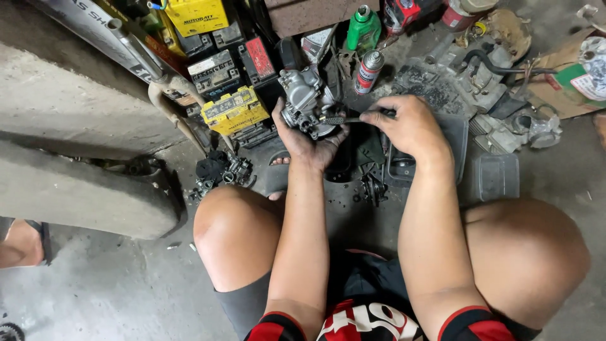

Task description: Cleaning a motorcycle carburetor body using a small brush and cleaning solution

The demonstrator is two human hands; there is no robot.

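My left hand point(302, 140) cradles a grey metal carburetor point(305, 98) from below, palm up, above the concrete floor. My right hand point(407, 125) pinches a thin dark screwdriver-like tool point(344, 119) whose knurled tip points left into the carburetor's lower side. Both forearms reach forward between my bare knees. Under the hands lies a black plastic tray point(404, 167) with small dark parts beside it.
Several batteries, one yellow point(235, 109), are stacked at the back left beside a metal pipe point(142, 53). A spray can point(367, 71), a green bottle point(363, 28) and engine parts point(454, 79) lie behind. A concrete step point(76, 189) is on the left, with another person's foot point(22, 243) at the left edge.
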